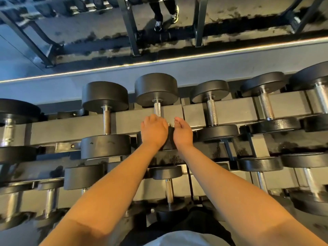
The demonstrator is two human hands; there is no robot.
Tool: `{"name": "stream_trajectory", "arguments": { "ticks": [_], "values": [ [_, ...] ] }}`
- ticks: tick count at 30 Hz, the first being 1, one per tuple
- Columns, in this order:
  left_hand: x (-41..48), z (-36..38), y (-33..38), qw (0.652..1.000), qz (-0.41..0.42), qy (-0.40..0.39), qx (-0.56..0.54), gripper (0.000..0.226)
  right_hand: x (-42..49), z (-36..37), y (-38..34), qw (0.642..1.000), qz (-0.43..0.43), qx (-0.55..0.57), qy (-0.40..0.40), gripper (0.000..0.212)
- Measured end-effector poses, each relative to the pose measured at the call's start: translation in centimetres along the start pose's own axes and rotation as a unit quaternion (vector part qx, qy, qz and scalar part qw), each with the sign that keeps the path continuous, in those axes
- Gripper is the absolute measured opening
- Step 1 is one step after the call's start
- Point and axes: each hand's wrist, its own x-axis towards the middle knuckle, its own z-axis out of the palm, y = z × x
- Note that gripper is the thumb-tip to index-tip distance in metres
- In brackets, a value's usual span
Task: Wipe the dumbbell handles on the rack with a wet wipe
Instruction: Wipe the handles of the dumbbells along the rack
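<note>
Both forearms bare, extended forward, converging. Left hand [154,130]: knuckles up, fingers curled under. Right hand [182,133]: just beside it, fingers loosely bent.

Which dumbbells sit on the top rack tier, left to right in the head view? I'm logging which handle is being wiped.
Cut-off dumbbell → smooth-handled dumbbell → dumbbell under both hands, left hand then right hand → knurled-handle dumbbell → next dumbbell → large dumbbell.

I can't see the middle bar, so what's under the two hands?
The left hand curls over the dumbbell handle, whose upper end shows. The right hand lies beside it. A dark weight plate shows between the wrists. Any wipe is hidden.
</note>
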Motion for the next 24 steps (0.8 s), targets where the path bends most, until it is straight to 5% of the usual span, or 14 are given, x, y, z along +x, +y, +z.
{"name": "stream_trajectory", "arguments": {
  "ticks": [4, 12, 18, 21, 24],
  "values": [
    [3.2, -1.5, -2.9, 0.955, -0.113, -0.129, -0.241, 0.035, 1.7, 2.1, -1.3, 0.994, -0.019, -0.105, -0.022, 0.036],
    [9.5, 0.2, -3.3, 0.788, -0.268, 0.063, -0.550, 0.013, 4.5, 3.6, -2.0, 0.969, -0.002, -0.247, -0.008, 0.036],
    [10.6, 1.8, -2.8, 0.835, -0.232, 0.048, -0.497, 0.011, 4.9, 3.6, -1.9, 0.960, -0.025, -0.278, -0.005, 0.039],
    [10.1, 1.5, -3.9, 0.889, -0.204, -0.034, -0.409, 0.013, 5.0, 3.6, -1.9, 0.961, -0.022, -0.276, -0.012, 0.039],
    [8.7, 2.0, -5.3, 0.900, -0.206, -0.115, -0.366, 0.019, 5.0, 3.6, -1.7, 0.964, -0.016, -0.266, -0.013, 0.038]
  ]
}}
